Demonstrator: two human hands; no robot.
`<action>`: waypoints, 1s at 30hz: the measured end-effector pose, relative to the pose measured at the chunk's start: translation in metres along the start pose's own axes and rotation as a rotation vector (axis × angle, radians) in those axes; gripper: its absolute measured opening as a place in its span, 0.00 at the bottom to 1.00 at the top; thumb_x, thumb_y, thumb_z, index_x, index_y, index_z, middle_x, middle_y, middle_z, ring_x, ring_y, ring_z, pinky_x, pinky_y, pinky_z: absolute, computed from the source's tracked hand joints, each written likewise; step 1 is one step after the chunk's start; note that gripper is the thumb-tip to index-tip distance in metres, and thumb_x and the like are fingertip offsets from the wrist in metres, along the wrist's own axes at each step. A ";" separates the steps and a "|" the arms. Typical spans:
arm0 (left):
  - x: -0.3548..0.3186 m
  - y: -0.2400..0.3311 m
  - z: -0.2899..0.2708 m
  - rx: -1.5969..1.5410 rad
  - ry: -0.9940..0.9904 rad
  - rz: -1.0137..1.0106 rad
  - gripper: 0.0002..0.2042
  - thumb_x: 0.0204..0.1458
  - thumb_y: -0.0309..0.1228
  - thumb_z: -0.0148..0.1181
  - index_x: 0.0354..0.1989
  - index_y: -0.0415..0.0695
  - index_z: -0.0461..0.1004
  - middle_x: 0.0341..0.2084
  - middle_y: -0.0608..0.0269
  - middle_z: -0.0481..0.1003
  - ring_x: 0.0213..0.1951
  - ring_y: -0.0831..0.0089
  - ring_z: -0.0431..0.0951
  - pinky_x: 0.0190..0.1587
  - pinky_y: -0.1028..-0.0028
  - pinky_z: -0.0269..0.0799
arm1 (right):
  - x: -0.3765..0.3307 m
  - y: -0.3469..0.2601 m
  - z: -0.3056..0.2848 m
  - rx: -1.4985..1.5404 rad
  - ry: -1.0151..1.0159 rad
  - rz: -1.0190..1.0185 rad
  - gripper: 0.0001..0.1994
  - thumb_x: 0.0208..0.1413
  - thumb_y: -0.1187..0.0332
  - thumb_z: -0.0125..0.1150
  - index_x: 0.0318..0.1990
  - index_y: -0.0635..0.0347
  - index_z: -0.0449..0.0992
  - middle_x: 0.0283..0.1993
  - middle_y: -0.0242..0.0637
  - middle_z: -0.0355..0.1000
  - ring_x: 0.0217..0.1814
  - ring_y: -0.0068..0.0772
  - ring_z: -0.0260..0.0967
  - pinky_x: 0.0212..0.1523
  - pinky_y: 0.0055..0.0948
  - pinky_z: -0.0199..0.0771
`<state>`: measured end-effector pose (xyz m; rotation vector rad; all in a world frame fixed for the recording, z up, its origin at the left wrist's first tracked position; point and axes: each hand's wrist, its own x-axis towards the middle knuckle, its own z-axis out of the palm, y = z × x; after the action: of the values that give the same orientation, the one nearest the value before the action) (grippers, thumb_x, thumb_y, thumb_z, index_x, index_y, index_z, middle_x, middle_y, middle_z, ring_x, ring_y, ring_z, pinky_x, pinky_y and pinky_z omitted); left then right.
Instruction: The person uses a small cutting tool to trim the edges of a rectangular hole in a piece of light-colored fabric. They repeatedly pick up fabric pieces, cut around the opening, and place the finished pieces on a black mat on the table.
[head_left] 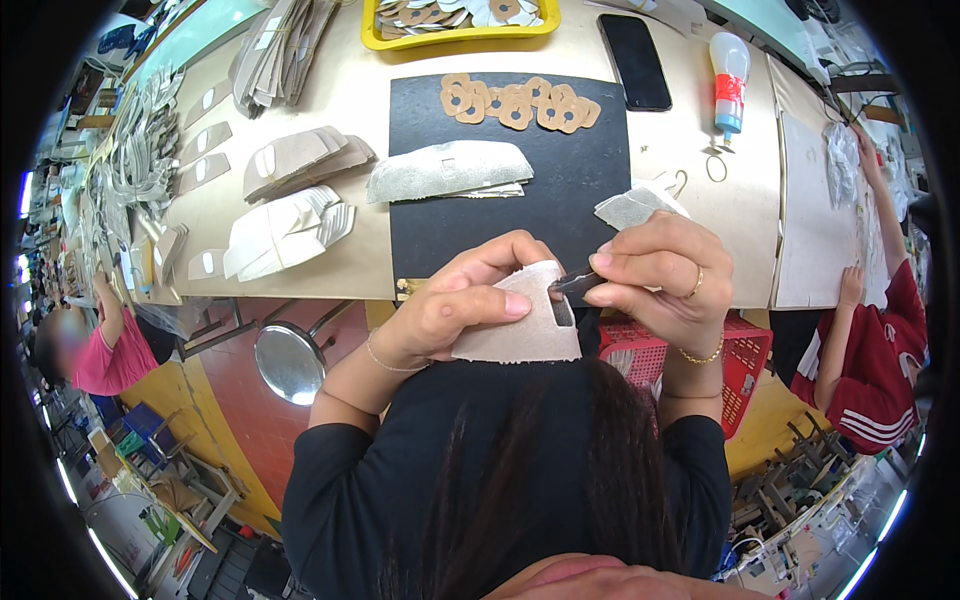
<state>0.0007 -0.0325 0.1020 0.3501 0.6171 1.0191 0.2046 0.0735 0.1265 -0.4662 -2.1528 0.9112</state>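
My left hand (462, 297) holds a pale beige cut piece of material (520, 325) with a rectangular slot, thumb pressed on its face. My right hand (660, 275) pinches a small dark tool or strip (575, 282) whose tip sits at the slot's upper edge. Both hands hover just in front of the table edge, over a black mat (500, 215). On the mat lie a stack of grey-white curved pieces (450, 168), a row of tan round pieces with holes (515, 102), and a grey piece (632, 207) just behind my right hand.
Stacks of beige cut pieces (290, 225) cover the table's left side. A yellow tray (460, 25) of pieces, a black phone (635, 60) and a white glue bottle (728, 80) stand at the back. A red basket (740, 365) hangs below. Other people work at left (100, 350) and right (880, 340).
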 end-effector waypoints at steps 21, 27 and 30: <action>0.002 -0.001 0.001 0.609 0.105 0.534 0.04 0.54 0.22 0.59 0.37 0.39 0.74 0.39 0.59 0.68 0.47 0.61 0.78 0.61 0.52 0.67 | -0.006 -0.003 0.000 0.149 0.226 0.252 0.10 0.41 0.75 0.76 0.32 0.62 0.81 0.30 0.36 0.76 0.31 0.26 0.74 0.30 0.22 0.70; 0.003 0.002 -0.003 1.269 0.178 0.964 0.11 0.47 0.15 0.64 0.39 0.41 0.78 0.40 0.61 0.72 0.44 0.61 0.81 0.60 0.51 0.67 | -0.013 -0.003 0.009 0.204 0.150 0.320 0.11 0.43 0.75 0.76 0.35 0.62 0.82 0.31 0.35 0.75 0.32 0.23 0.71 0.29 0.20 0.67; 0.004 0.001 -0.004 1.323 0.182 1.027 0.15 0.41 0.14 0.66 0.38 0.43 0.79 0.40 0.62 0.74 0.45 0.65 0.81 0.58 0.55 0.67 | -0.012 -0.003 0.008 0.192 0.121 0.332 0.11 0.43 0.74 0.76 0.36 0.62 0.82 0.31 0.34 0.74 0.31 0.21 0.70 0.28 0.19 0.66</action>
<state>-0.0013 -0.0288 0.0982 1.8923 1.2908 1.4820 0.2069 0.0611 0.1191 -0.7755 -1.8873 1.2260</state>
